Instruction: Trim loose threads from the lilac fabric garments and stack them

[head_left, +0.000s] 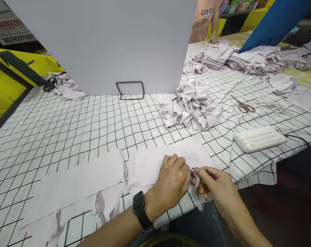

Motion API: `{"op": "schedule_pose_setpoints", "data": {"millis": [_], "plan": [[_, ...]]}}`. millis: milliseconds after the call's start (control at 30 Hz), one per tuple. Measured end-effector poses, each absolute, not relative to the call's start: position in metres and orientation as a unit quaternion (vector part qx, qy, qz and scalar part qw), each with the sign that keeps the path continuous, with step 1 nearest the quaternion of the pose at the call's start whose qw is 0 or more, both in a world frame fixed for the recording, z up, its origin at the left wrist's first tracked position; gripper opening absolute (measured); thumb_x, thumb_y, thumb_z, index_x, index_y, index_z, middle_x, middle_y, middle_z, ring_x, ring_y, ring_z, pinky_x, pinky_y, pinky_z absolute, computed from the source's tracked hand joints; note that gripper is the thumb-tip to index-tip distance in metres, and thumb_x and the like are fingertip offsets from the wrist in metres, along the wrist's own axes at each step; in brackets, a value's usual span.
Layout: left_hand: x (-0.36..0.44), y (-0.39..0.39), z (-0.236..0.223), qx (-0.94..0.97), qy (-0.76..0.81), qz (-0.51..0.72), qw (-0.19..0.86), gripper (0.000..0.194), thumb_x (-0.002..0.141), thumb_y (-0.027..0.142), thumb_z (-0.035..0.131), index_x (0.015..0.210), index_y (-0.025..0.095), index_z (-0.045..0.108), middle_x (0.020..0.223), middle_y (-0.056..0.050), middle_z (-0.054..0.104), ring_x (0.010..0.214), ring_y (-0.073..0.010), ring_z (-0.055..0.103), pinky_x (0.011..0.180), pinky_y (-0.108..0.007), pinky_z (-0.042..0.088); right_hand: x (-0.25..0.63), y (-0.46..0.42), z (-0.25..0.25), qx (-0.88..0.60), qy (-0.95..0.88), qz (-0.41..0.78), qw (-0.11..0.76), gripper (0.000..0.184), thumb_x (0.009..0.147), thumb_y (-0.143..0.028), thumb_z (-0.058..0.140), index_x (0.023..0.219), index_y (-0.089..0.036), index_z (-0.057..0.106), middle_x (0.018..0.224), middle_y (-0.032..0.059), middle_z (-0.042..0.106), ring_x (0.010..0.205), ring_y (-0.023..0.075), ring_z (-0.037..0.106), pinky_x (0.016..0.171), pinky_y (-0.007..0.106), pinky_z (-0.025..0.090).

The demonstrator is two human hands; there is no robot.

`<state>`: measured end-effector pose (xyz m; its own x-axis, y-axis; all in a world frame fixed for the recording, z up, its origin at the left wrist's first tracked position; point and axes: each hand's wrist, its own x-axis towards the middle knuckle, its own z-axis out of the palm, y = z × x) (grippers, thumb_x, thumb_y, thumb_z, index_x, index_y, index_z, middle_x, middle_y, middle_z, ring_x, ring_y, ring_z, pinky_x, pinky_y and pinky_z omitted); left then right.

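Left hand (173, 176) curled on a pale fabric piece (147, 166) at the near edge of the grid-clothed bench (104, 123); right hand (214, 183), close beside it, pinches a narrow fabric strip (197, 192) that hangs down. Crumpled fabric heap (191, 106) beyond; scissors (245, 107) and white power strip (260, 138) to the right.

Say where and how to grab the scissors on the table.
Scissors: I'd pinch the brown handle loops, coming down from above on the near side. They lie flat on the checked cloth, blades pointing away and left, so the loops are the nearer end. Small scraps lie just right of the loops; best not sweep in from there.
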<state>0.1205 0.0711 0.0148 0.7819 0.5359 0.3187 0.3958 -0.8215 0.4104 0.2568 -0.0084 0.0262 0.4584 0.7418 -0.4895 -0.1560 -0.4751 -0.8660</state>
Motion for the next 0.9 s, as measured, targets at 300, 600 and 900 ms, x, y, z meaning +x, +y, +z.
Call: {"op": "schedule_pose_setpoints", "data": {"millis": [300, 600, 900], "plan": [[0.120, 0.070, 0.015, 0.941, 0.232, 0.217, 0.114, 0.019, 0.090, 0.008, 0.053, 0.073, 0.015, 0.057, 0.079, -0.003, 0.057, 0.079, -0.0197, 0.051, 0.073, -0.036, 0.041, 0.254, -0.005, 0.024, -0.683, -0.176, 0.501, 0.501, 0.035, 0.069, -0.044, 0.079, 0.051, -0.017, 0.065, 0.046, 0.0000, 0.057, 0.039, 0.0070, 0.046, 0.039, 0.017, 0.034], [0.119, 0.068, 0.015, 0.950, 0.220, 0.196, 0.107, 0.021, 0.094, 0.009, 0.050, 0.075, 0.014, 0.056, 0.080, -0.005, 0.055, 0.080, -0.0203, 0.050, 0.073, -0.035, 0.041, 0.256, -0.002, 0.029, -0.686, -0.164, 0.534, 0.466, 0.039, 0.063, -0.049, 0.079, 0.051, -0.017, 0.060, 0.048, -0.0007, 0.055, 0.036, 0.0038, 0.036, 0.036, 0.017, 0.021], [0.122, 0.072, 0.016, 0.974, 0.155, 0.159, 0.033, 0.017, 0.085, 0.000, 0.051, 0.078, 0.015, 0.054, 0.081, -0.006, 0.054, 0.080, -0.0230, 0.049, 0.074, -0.037, 0.041, 0.266, 0.004, 0.033, -0.660, -0.218, 0.598, 0.399, 0.045, 0.063, -0.054, 0.077, 0.048, -0.019, 0.053, 0.040, -0.0075, 0.036, 0.037, 0.0036, 0.021, 0.040, 0.021, 0.014]]}}
